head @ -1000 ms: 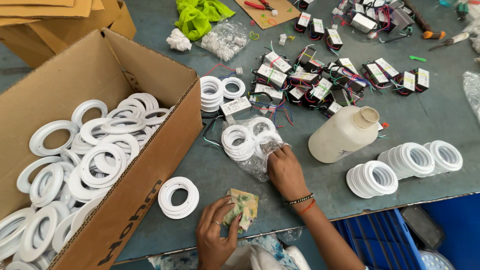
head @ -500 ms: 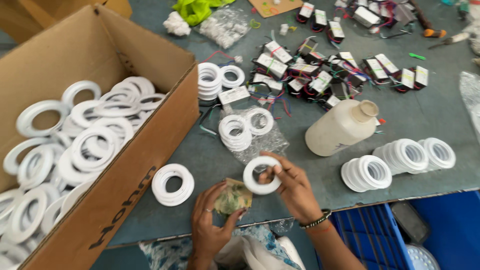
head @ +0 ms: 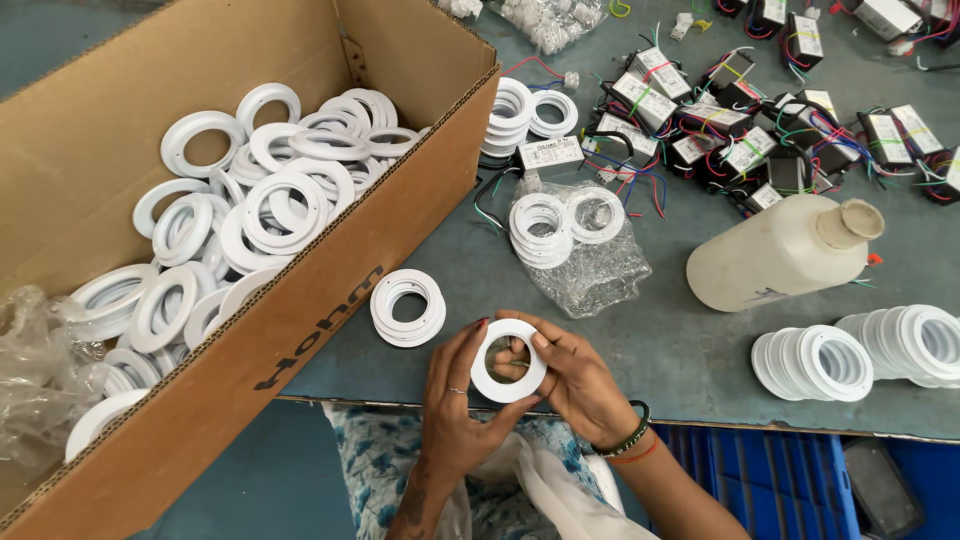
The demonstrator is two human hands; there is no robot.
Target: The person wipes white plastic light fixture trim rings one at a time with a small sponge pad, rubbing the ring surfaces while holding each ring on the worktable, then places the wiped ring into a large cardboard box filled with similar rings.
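Centrally, at the lower middle of the frame: one white ring (head: 508,360), pinched at its rim between left hand (head: 455,400) and right hand (head: 580,385), above the tabletop (head: 680,350) edge. Handling advice: grip the rim only, keeping the face level. Small ring stack (head: 408,306) just left; cardboard box (head: 300,330) of rings fills the left.

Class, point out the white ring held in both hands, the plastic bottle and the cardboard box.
white ring (head: 478,377), head view, lower left band.
plastic bottle (head: 770,268), head view, middle of its side.
cardboard box (head: 330,290), head view, front outer wall.
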